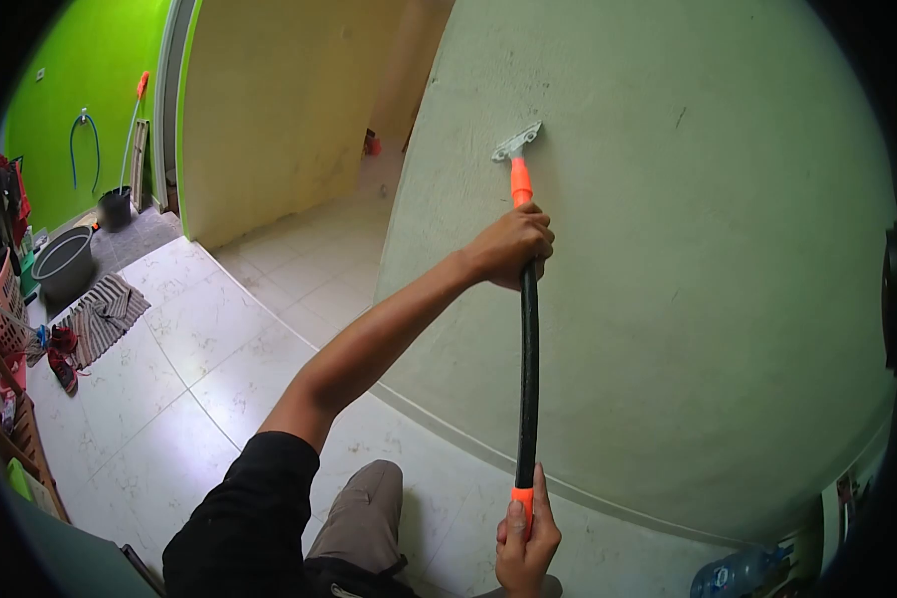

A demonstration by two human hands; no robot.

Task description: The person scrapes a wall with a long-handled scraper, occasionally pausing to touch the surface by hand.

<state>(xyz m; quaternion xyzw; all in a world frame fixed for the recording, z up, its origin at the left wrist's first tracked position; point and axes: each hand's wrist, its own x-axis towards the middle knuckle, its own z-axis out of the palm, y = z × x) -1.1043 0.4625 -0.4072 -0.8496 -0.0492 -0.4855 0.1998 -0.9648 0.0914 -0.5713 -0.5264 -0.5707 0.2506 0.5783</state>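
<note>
A long-handled scraper (529, 379) has a black shaft, orange ends and a pale head (517, 143) that touches the light green wall (688, 259). My left hand (513, 245) is wrapped round the upper shaft, just under the upper orange collar. Lower down, my right hand (528, 548) grips the orange bottom end, its index finger stretched along the shaft. Some rough, bumpy patches show on the wall near the head.
White floor tiles (184, 389) run along the wall's foot. At the left are a grey basin (65, 261), a black bucket (115, 207), a striped mat (105, 317), red shoes (63, 357) and a pink basket (5, 304). A blue bottle (733, 573) lies at the lower right.
</note>
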